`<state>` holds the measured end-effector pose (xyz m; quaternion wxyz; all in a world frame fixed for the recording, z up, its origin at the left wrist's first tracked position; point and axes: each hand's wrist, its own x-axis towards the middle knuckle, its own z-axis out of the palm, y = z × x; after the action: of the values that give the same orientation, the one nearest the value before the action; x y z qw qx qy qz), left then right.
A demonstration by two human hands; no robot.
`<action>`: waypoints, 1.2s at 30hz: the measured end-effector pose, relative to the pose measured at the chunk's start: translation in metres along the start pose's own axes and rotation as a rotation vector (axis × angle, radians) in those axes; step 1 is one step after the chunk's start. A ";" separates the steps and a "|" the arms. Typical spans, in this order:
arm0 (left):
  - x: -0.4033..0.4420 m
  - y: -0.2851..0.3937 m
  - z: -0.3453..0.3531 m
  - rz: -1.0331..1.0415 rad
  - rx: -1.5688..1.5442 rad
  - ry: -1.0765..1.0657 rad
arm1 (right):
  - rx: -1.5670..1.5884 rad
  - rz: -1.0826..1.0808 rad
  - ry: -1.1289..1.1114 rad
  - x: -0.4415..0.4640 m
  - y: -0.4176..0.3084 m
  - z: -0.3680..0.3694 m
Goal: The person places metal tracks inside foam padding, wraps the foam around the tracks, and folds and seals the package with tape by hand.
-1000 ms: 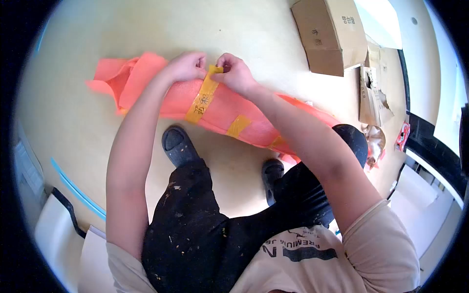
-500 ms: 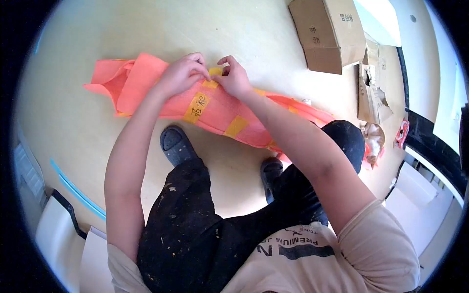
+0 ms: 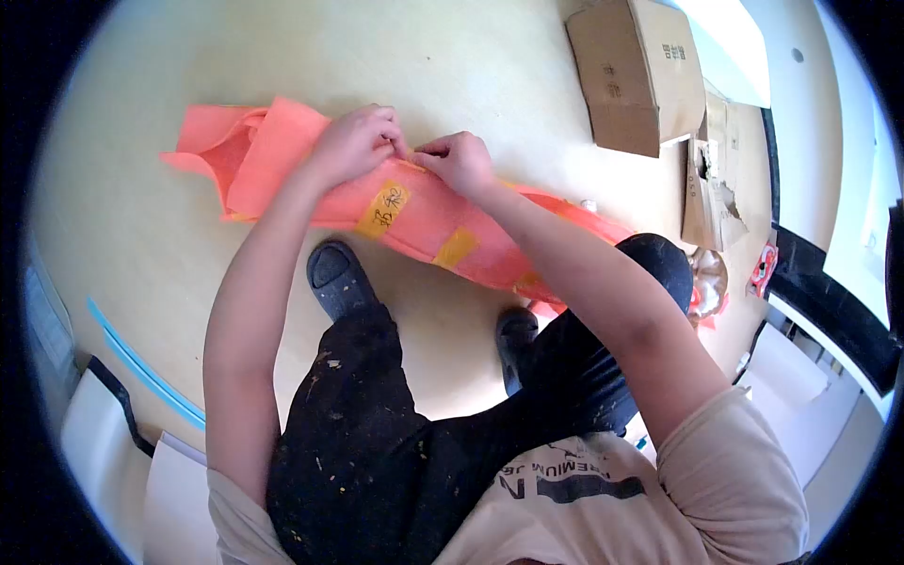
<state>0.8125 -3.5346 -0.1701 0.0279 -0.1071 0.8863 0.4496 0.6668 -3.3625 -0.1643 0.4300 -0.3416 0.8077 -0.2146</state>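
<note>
A long bundle wrapped in coral-pink sheeting (image 3: 320,193) lies on the floor before my feet, its left end loosely folded open. Yellow tape strips cross it: one strip (image 3: 383,208) bears handwritten black characters, and a plain strip (image 3: 456,248) sits further right. At the bundle's far edge my left hand (image 3: 363,143) is closed, thumb and fingers pinched together. Close beside it, my right hand (image 3: 460,164) also pinches at that edge. Between the fingertips shows a sliver of yellow tape (image 3: 411,158); the rest of that piece is hidden.
Cardboard boxes (image 3: 621,80) stand at the upper right, with a torn carton (image 3: 708,193) below them. A gold-and-white object (image 3: 708,275) lies beyond my right knee. Blue strips (image 3: 141,363) lie at the left. My slippered feet (image 3: 341,281) are close to the bundle.
The yellow tape piece that stood up between my hands is now mostly out of sight at the edge. My right hand's fingers have lowered and curled in; the left hand has barely moved.
</note>
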 end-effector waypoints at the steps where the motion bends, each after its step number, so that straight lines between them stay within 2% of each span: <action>1: 0.001 -0.001 -0.001 0.025 0.023 -0.007 | 0.010 -0.015 -0.023 0.001 0.001 0.000; 7: 0.003 0.002 -0.001 0.025 0.051 -0.004 | -0.128 -0.198 0.035 -0.006 0.006 0.011; 10: 0.003 0.005 -0.002 0.027 -0.067 0.027 | -0.234 -0.216 0.004 -0.012 -0.002 0.011; 13: 0.002 0.004 0.000 0.028 -0.069 0.044 | -0.261 -0.182 -0.042 -0.015 -0.003 0.013; 17: 0.003 -0.002 0.001 0.021 -0.063 0.045 | -0.272 -0.289 -0.026 -0.011 0.004 0.020; 20: -0.004 -0.003 -0.005 0.016 -0.052 0.052 | -0.347 -0.234 -0.080 -0.015 0.002 0.022; 22: -0.010 -0.008 -0.025 0.042 -0.044 0.159 | -0.333 -0.230 -0.061 -0.012 0.000 0.018; 24: -0.042 0.016 -0.068 -0.134 -0.109 0.412 | -0.334 -0.199 -0.100 -0.013 -0.009 0.010; 26: -0.083 0.013 -0.095 -0.243 0.119 0.584 | -0.332 -0.171 -0.131 -0.012 -0.013 0.008; 30: -0.150 0.024 -0.069 -0.345 0.321 0.521 | -0.436 -0.070 -0.187 -0.008 -0.017 0.003; 33: -0.170 0.035 -0.032 -0.313 0.447 0.584 | -0.447 -0.033 -0.250 -0.003 -0.014 0.003; 36: -0.172 0.041 -0.008 -0.331 0.542 0.742 | -0.375 -0.052 -0.302 0.006 -0.001 0.005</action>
<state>0.9719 -3.4888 -0.1080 -0.1918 -0.3885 0.8927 0.1237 0.6688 -3.3676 -0.1695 0.4695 -0.4641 0.7509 -0.0184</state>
